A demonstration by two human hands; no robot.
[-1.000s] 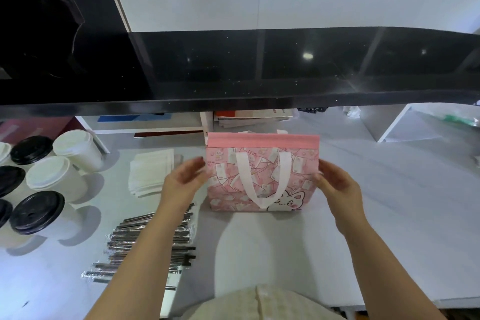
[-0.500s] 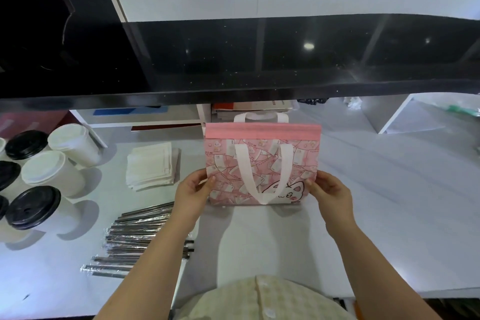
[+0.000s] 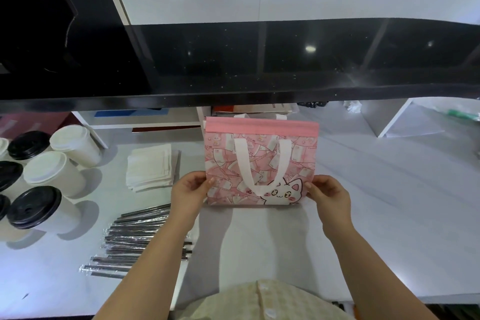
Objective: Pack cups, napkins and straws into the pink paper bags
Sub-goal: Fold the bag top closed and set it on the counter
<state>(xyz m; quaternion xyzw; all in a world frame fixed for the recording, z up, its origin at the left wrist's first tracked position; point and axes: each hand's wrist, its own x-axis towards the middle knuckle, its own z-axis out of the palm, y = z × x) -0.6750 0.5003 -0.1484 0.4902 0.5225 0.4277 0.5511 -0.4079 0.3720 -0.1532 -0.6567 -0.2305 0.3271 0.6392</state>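
A pink paper bag [image 3: 298, 156] with white handles and a cat print stands upright on the white counter [image 3: 376, 215], straight ahead. My left hand [image 3: 189, 193] pinches its lower left edge and my right hand [image 3: 328, 193] pinches its lower right edge. A stack of white napkins [image 3: 150, 166] lies left of the bag. Wrapped straws [image 3: 137, 239] lie in a heap in front of the napkins, partly under my left forearm. Lidded paper cups [image 3: 55, 173] with white or black lids stand at the far left.
A black raised countertop [image 3: 259, 60] overhangs the back of the work surface just behind the bag. Papers and boxes [image 3: 249, 109] sit under it. A white shelf panel [image 3: 394, 119] stands at the back right.
The bag has been stood taller and drawn slightly toward me. Both hands slid down from its mid sides to its lower corners.
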